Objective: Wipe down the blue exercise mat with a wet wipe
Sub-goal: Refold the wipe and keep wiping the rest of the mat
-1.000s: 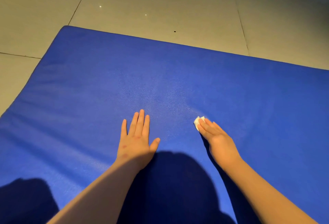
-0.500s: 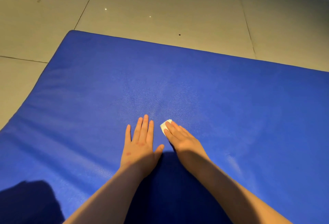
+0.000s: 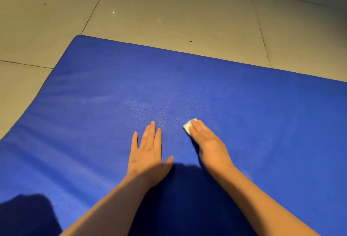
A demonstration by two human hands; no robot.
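While the mat (image 3: 244, 123) lies flat on the floor (image 3: 169, 1), I see both hands resting on it near its middle; the left hand (image 3: 148, 153) lies palm down on the mat, straight and relaxed, thumb spread to the side, holding nothing; the right hand (image 3: 208, 143) sits near it on the mat, with a bare strip of blue between the two; its fingers (image 3: 197, 129) are straight and released rather than curled, and they press the wipe (image 3: 187, 126) flat against the mat; the wipe is a small white pad, mostly hidden under those fingertips, with one corner showing beyond them toward the mat's far edge. That far edge runs slantwise, and the mat's far-left corner is in view, with pale tiles and dark joints beyond it; a small dark speck (image 3: 190, 41) sits on the floor just past the far edge; a deep shadow (image 3: 187, 188) covers the mat's near part between the forearms. Ahead of the hands the mat shows a faint paler sheen; I cannot tell whether that is damp or only light.
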